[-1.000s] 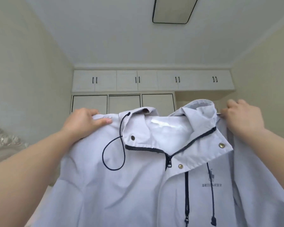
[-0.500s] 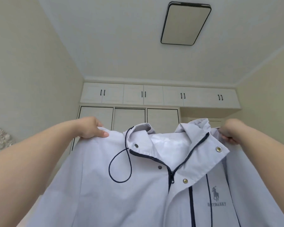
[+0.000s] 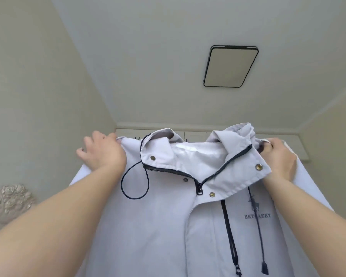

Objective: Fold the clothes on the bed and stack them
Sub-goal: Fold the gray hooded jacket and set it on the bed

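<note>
Jacket: a pale grey hooded jacket (image 3: 158,226) hangs in the air in front of the person, front side facing them, held up by its two shoulders; the bed is not in view
Left hand: the left hand (image 3: 102,152) grips the jacket's shoulder at the top edge; fingers curled over the cloth, thumb side towards the collar
Right hand: the right hand (image 3: 278,158) pinches the other shoulder just beside the hood (image 3: 236,134); fingers curled round a bunch of fabric
Change: over the last second the jacket has been lifted higher and the view has tilted up, so the ceiling lamp (image 3: 231,65) now sits well inside the picture and the cupboards (image 3: 190,132) are almost wholly behind the collar
Meaning: likely a shake-out to hang it straight before laying it down; folding itself not yet begun
Front details: zip (image 3: 199,189) open at the neck; dark drawcord (image 3: 135,176) looping down on the left; snaps and a chest logo (image 3: 257,210) visible
Hidden: sleeves, hem, the bed and any stack are cut off or out of view; the logo lettering is hard to read; a carved ornament (image 3: 8,198) shows at the left edge, blurred
</note>
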